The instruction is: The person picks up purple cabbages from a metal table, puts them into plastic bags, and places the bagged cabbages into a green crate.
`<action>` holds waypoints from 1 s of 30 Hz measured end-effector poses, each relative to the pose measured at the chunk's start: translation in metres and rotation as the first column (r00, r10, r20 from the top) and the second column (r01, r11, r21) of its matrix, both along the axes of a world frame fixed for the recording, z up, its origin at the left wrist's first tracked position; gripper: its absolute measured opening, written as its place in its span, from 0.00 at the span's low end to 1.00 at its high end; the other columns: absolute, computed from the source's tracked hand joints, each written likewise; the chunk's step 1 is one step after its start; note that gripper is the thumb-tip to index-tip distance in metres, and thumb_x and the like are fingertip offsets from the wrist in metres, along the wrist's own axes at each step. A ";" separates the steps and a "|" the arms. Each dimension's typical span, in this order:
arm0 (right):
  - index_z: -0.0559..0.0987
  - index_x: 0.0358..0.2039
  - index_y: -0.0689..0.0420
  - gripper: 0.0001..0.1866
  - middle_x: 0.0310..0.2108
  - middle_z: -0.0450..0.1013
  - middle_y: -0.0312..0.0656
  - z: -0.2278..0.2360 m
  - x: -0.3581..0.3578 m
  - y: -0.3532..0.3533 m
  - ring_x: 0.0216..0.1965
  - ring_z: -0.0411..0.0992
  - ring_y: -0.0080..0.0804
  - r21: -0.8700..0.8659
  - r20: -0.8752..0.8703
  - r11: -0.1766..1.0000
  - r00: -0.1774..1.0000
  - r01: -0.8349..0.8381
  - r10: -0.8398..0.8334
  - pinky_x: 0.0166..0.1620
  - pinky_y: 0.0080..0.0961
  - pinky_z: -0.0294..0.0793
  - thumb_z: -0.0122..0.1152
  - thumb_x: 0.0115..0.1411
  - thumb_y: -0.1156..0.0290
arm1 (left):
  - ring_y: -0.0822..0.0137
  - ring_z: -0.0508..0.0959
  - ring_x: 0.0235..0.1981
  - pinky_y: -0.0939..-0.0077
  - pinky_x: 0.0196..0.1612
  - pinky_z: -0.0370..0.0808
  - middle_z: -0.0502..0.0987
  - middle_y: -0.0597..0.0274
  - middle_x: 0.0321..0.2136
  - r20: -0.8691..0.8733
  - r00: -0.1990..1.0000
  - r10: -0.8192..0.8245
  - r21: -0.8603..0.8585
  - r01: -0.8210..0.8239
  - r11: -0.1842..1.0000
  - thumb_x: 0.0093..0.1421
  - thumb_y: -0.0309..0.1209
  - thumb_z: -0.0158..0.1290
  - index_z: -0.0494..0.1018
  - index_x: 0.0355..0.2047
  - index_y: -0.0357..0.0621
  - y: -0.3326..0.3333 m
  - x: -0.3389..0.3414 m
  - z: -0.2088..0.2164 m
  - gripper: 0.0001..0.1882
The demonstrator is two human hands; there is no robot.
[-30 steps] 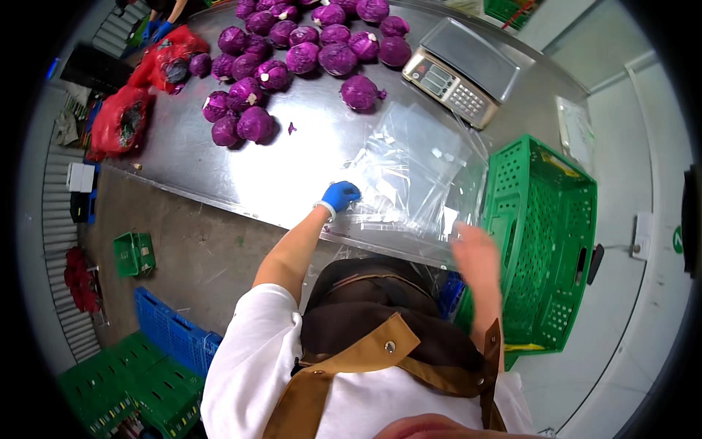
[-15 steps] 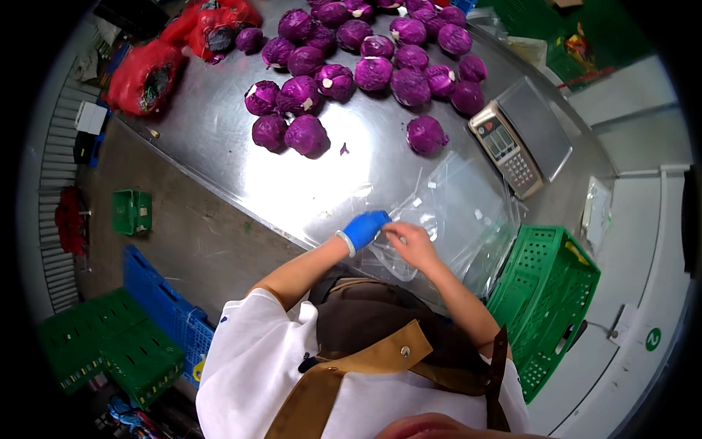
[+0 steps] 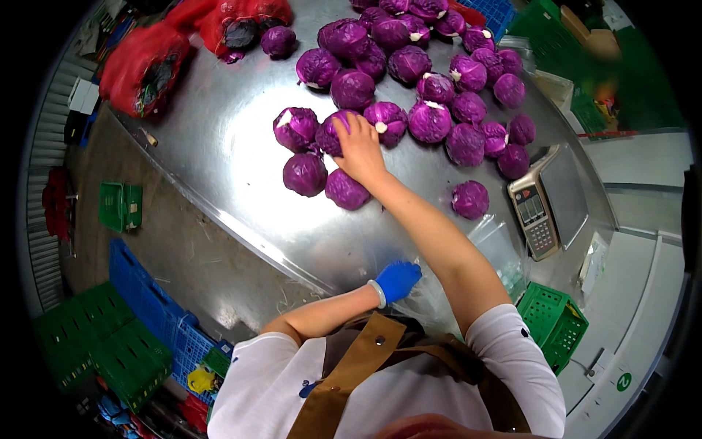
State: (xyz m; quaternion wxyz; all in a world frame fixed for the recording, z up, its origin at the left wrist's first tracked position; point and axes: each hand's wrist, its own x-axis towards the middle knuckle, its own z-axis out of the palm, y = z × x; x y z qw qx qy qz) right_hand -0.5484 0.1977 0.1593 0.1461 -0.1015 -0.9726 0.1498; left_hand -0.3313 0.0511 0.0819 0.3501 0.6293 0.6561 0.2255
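The right hand [image 3: 360, 150], fingers spread, had moved far and left onto a purple cabbage [image 3: 328, 137]. The left hand [image 3: 400, 281] was near, by a clear bag [image 3: 434, 301]; I couldn't tell its grip. A bump could have rolled the round cabbage away.

You have bright light falling mostly from above onto the steel table [image 3: 241, 183], where a broad white glare bleaches the metal around the nearest purple cabbages [image 3: 306, 174]. Soft shadows sit beneath them. Your floor [image 3: 201, 252] on the left looks dimmer, and the far corners sink toward black. Reflections break up the outline of the clear plastic [image 3: 433, 304] near your left hand [image 3: 398, 282]. The fisheye bends the table's edges and the white wall [image 3: 651, 285], with a dark rim all round. At upper right, you see a brownish smudge [image 3: 602, 45], too blurred to identify.
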 end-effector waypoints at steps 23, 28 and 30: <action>0.67 0.58 0.46 0.46 0.55 0.63 0.50 -0.012 -0.026 -0.002 0.53 0.67 0.55 0.126 0.485 0.984 0.858 0.125 -0.171 0.46 0.48 0.76 0.78 0.37 0.52 | 0.47 0.77 0.40 0.55 0.42 0.74 0.78 0.51 0.40 0.267 0.959 0.093 0.018 -0.102 0.995 0.51 0.25 0.49 0.78 0.42 0.46 0.001 0.004 -0.010 0.17; 0.73 0.49 0.45 0.37 0.48 0.66 0.46 -0.019 -0.034 0.003 0.44 0.72 0.48 0.085 0.404 0.986 0.900 0.145 -0.167 0.36 0.38 0.79 0.76 0.35 0.57 | 0.49 0.77 0.43 0.56 0.44 0.74 0.77 0.50 0.45 0.173 0.984 0.039 0.064 -0.051 0.997 0.55 0.30 0.50 0.76 0.46 0.44 0.000 0.025 -0.038 0.17; 0.73 0.49 0.45 0.36 0.47 0.66 0.47 -0.018 -0.020 0.002 0.42 0.71 0.50 0.027 0.270 0.991 0.954 0.128 -0.130 0.39 0.41 0.78 0.76 0.35 0.58 | 0.49 0.77 0.44 0.56 0.45 0.74 0.77 0.50 0.45 0.206 0.973 0.102 0.135 -0.131 0.982 0.55 0.31 0.51 0.76 0.45 0.44 -0.002 0.016 -0.022 0.16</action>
